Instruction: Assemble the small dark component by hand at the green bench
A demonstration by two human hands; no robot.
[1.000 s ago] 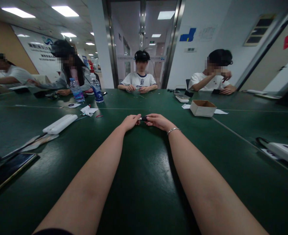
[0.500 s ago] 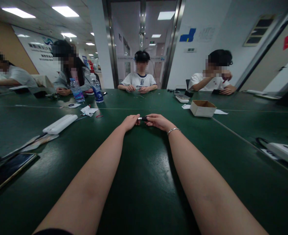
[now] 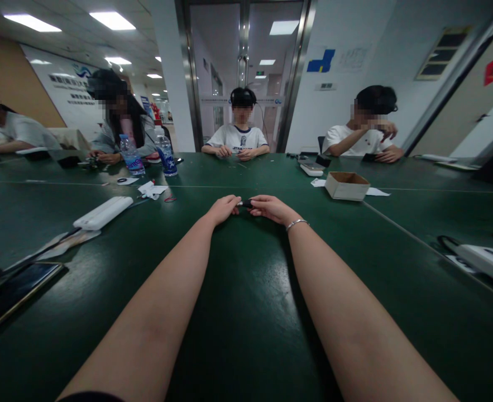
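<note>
Both my arms reach far out over the dark green table (image 3: 246, 312). My left hand (image 3: 222, 209) and my right hand (image 3: 271, 207) meet at the middle of the table, fingers pinched together on a small dark part with a silver end (image 3: 244, 204). The part lies between the two sets of fingertips, just above the tabletop. A silver bracelet (image 3: 296, 224) circles my right wrist. The part is too small to name.
An open cardboard box (image 3: 347, 185) sits at the right. A white oblong case (image 3: 103, 212) and a phone (image 3: 12, 290) lie at the left, two water bottles (image 3: 164, 156) stand further back, and a white device (image 3: 487, 262) lies far right. Several people sit around the table.
My hands have stayed together on the small part, with only slight finger shifts. The person at the far left has leaned back.
</note>
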